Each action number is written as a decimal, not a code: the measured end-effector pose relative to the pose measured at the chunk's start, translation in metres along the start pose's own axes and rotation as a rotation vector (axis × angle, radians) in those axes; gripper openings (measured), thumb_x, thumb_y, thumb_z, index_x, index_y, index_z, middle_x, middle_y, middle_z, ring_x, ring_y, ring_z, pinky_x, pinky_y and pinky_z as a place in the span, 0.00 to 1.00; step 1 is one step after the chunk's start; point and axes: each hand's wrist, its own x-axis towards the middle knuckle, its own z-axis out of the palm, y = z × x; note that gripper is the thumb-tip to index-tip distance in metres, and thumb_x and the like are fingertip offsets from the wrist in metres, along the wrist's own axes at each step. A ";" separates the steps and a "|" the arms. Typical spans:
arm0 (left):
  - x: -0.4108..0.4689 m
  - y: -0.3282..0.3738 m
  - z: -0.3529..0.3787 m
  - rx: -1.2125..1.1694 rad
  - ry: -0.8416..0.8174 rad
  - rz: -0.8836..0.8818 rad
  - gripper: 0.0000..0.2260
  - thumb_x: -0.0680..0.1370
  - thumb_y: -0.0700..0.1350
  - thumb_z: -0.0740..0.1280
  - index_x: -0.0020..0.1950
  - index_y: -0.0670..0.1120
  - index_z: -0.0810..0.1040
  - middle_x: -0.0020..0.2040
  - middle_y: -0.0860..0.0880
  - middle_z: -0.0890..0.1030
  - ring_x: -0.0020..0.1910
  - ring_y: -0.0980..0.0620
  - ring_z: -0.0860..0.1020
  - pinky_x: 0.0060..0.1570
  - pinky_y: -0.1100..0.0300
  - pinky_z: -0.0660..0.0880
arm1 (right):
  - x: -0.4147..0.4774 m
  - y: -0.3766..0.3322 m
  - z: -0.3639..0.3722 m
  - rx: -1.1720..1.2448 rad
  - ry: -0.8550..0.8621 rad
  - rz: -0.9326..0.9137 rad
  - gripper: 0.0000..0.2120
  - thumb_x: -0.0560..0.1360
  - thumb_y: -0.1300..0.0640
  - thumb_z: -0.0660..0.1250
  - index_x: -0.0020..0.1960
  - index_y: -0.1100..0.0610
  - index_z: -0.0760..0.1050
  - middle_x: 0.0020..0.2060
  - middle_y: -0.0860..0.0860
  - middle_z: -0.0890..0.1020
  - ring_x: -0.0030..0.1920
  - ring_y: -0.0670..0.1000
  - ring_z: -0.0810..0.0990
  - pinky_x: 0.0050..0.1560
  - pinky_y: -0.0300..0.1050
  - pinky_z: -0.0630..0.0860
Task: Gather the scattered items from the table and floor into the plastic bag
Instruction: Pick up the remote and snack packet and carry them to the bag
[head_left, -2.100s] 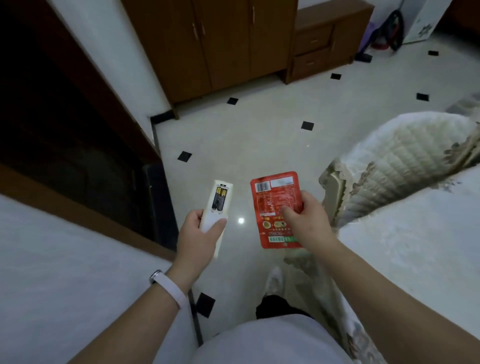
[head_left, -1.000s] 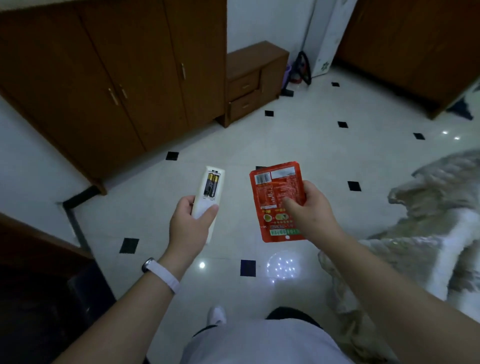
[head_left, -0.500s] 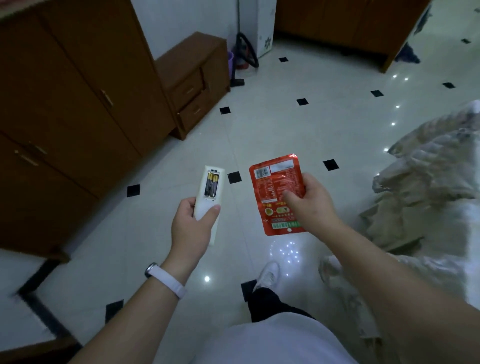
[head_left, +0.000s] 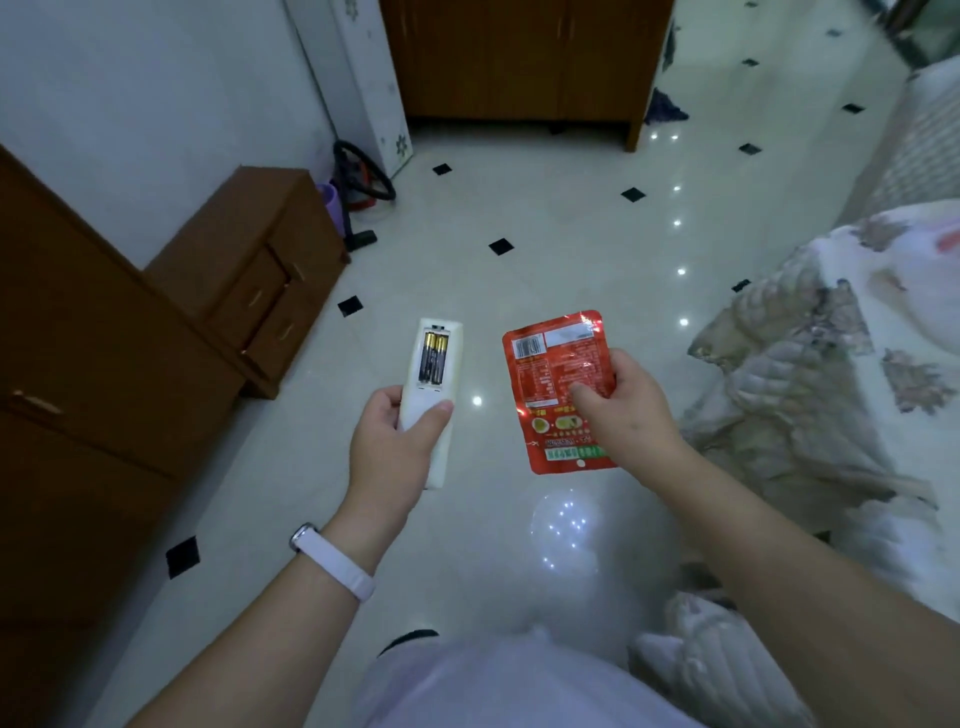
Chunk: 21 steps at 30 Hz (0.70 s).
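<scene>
Two items are in hand but neither is bagged, and no plastic bag shows clearly. Right of the drawer chest (head_left: 249, 275), the right hand (head_left: 628, 405) pinches the red packet (head_left: 558, 384) by its edge. Nearer the chest, the left hand (head_left: 395, 441) grips the white remote (head_left: 434, 374), its batteries exposed.

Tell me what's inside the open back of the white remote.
Two batteries lie side by side, with no cover over them, in the remote. The left hand grips its lower half, hiding whatever lies there.
</scene>
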 end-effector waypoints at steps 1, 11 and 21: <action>0.013 0.004 0.009 -0.001 -0.034 0.005 0.09 0.75 0.46 0.74 0.50 0.53 0.75 0.47 0.51 0.82 0.43 0.52 0.81 0.40 0.56 0.76 | 0.010 0.000 -0.003 -0.004 0.018 0.009 0.08 0.77 0.58 0.66 0.53 0.47 0.74 0.44 0.43 0.82 0.41 0.41 0.81 0.37 0.36 0.74; 0.188 0.024 0.078 -0.018 -0.255 -0.014 0.10 0.75 0.45 0.73 0.53 0.50 0.76 0.48 0.51 0.82 0.43 0.52 0.80 0.40 0.59 0.75 | 0.146 -0.010 0.000 -0.066 0.201 0.135 0.06 0.78 0.55 0.66 0.54 0.48 0.74 0.45 0.45 0.83 0.44 0.44 0.83 0.43 0.43 0.80; 0.378 0.076 0.138 0.010 -0.407 0.018 0.08 0.75 0.47 0.73 0.49 0.52 0.75 0.47 0.51 0.81 0.42 0.53 0.79 0.39 0.59 0.74 | 0.279 -0.063 0.011 -0.107 0.475 0.169 0.06 0.78 0.57 0.66 0.54 0.51 0.74 0.45 0.45 0.82 0.42 0.42 0.81 0.38 0.37 0.76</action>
